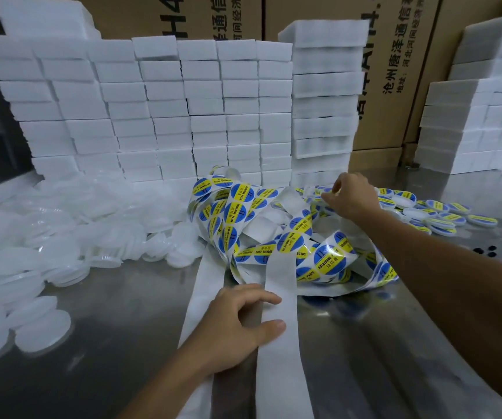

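While the left hand (pixel 237 322) presses relaxed fingers on the smooth white backing strip (pixel 280 373) on the steel table (pixel 380 343), glossy round blue-yellow stickers (pixel 328 258) tangle beyond, where the right hand (pixel 351 196) pinches a labelled lid (pixel 329 192) before stacked foam blocks (pixel 207 110).

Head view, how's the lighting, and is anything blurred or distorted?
Head view: dim overall; soft glare streaks on the steel table; white lids at left blur together; wide-angle lens bows the foam stacks; sticker strip print reads sharp.
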Available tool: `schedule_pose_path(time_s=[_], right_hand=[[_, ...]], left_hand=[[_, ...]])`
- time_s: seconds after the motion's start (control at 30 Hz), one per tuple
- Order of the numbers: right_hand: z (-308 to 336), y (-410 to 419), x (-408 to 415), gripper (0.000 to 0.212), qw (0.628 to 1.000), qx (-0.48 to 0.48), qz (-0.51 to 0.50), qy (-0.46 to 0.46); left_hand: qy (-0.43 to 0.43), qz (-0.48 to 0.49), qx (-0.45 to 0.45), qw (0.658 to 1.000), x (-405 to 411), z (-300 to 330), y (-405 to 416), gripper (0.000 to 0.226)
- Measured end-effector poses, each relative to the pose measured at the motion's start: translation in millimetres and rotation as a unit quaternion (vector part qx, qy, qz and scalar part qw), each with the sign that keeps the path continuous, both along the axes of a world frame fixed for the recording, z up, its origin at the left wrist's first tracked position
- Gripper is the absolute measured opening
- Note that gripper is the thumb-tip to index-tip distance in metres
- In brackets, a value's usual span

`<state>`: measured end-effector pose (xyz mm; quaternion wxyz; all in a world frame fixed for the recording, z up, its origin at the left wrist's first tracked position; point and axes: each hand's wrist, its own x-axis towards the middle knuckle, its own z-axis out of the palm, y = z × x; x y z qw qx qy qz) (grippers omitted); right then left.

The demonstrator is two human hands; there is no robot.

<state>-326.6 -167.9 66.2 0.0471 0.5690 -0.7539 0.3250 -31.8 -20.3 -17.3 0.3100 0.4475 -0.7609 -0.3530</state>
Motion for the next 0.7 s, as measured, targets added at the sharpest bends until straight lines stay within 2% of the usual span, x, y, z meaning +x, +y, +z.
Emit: schedule_pose_path(time_s=[0.13, 0.2, 0.27, 0.33, 0.4, 0.5, 0.7], right_hand=[[-12.9, -8.0, -8.9, 0.016, 0.998, 0.057, 0.005, 0.006], [-14.9, -9.7, -11.3, 0.022, 0.990, 0.134, 0.040, 0.016], [-14.0, -8.1, -10.1, 0.031, 0.984, 0.167, 0.052, 0.019], [-12.6, -3.6, -5.1, 0.037, 0.991, 0.121, 0.033, 0.035], [-12.3, 4.6, 5.2, 0.031, 0.998, 0.019, 0.003, 0.062], [-13.3, 22.3, 26.9, 0.033, 0.995, -0.071, 0.019, 0.071], [-14.0, 49.5, 57.0, 0.054, 0.992, 0.036, 0.106, -0.064]], left_hand=[[0.025, -0.014, 0.003, 1.000, 1.1, -0.5, -1.2, 0.039], [0.032, -0.015, 0.010, 0.999, 1.1, -0.8, -1.8, 0.041], [0.024, -0.018, 0.012, 0.999, 1.0, -0.6, -1.3, 0.044], [0.017, -0.017, 0.010, 1.000, 1.1, -0.3, -1.1, 0.045], [0.016, -0.009, 0.008, 1.000, 1.1, -0.4, -1.4, 0.043], [0.020, -0.008, 0.002, 1.000, 0.3, -1.2, -1.8, 0.043], [0.037, -0.006, 0.007, 0.999, -1.0, -0.3, -2.2, 0.042]])
